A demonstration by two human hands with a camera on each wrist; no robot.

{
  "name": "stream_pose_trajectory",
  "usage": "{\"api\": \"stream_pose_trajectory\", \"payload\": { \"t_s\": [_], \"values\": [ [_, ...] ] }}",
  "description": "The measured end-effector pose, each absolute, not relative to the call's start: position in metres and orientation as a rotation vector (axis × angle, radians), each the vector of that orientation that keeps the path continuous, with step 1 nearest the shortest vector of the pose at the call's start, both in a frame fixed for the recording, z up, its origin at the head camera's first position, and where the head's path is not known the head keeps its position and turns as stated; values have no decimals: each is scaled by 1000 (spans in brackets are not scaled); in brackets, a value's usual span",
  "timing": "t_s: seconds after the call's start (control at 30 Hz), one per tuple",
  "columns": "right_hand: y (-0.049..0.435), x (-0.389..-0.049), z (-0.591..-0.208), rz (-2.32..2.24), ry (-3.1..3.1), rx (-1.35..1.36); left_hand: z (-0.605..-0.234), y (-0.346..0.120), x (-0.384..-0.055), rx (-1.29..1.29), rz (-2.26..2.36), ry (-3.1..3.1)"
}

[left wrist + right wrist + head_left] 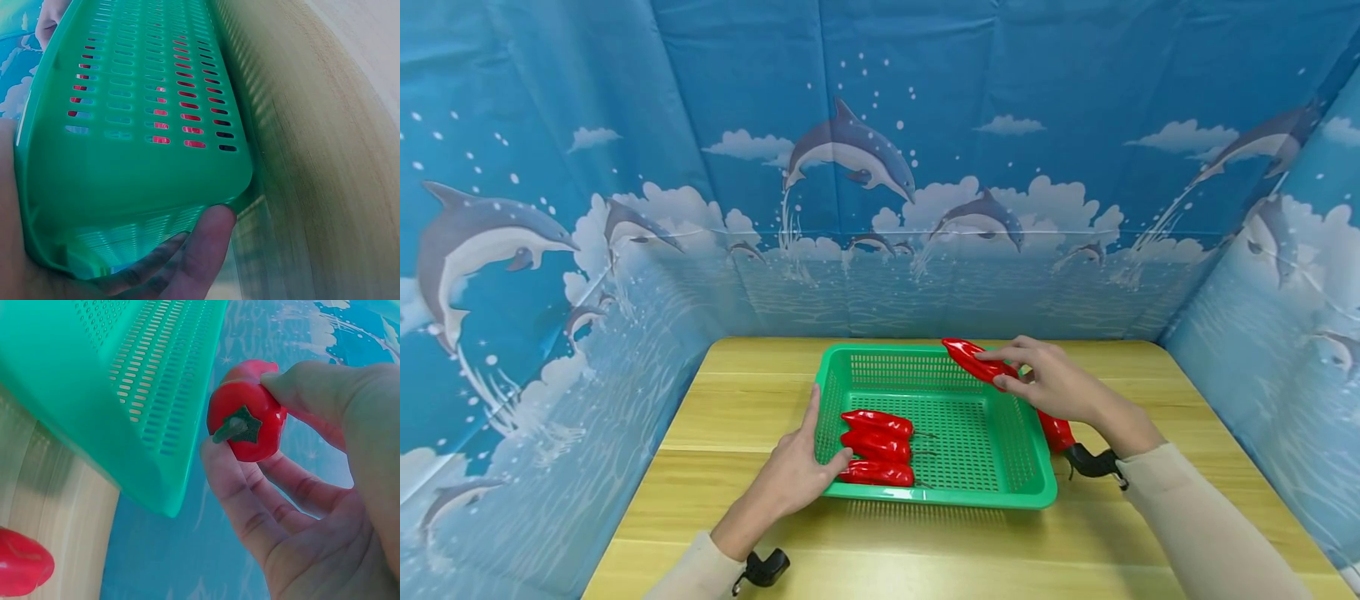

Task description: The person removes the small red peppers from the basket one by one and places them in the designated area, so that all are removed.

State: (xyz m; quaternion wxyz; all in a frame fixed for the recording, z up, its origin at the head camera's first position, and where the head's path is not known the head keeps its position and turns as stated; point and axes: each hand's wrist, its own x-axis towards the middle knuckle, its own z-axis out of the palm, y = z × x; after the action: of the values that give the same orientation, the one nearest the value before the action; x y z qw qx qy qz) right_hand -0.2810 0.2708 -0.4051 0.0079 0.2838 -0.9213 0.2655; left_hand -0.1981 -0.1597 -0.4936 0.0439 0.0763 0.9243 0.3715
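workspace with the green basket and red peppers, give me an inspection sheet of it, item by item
surface: wooden table, pale planks.
job's things: green basket holds three red peppers in a row at its left side; a fourth pepper is held above the far right corner; another pepper lies on the table right of the basket.
clutter: nothing seen.
hands: left hand grips the basket's near left rim; right hand pinches the fourth pepper in its fingers.
cables: nothing seen; black wrist mounts on both arms.
surroundings: blue dolphin-print backdrop on three sides.
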Motion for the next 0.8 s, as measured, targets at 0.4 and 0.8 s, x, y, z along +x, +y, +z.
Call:
{"api": "stream_pose_trajectory", "payload": {
  "t_s": [0.4, 0.8],
  "values": [
    [286, -278, -410, 809, -2899, 821, -495, -158, -197, 213, 1152, 2799],
    [303, -276, -407, 860, -2918, 740, -494, -158, -198, 212, 1144, 2804]
  ]
}}
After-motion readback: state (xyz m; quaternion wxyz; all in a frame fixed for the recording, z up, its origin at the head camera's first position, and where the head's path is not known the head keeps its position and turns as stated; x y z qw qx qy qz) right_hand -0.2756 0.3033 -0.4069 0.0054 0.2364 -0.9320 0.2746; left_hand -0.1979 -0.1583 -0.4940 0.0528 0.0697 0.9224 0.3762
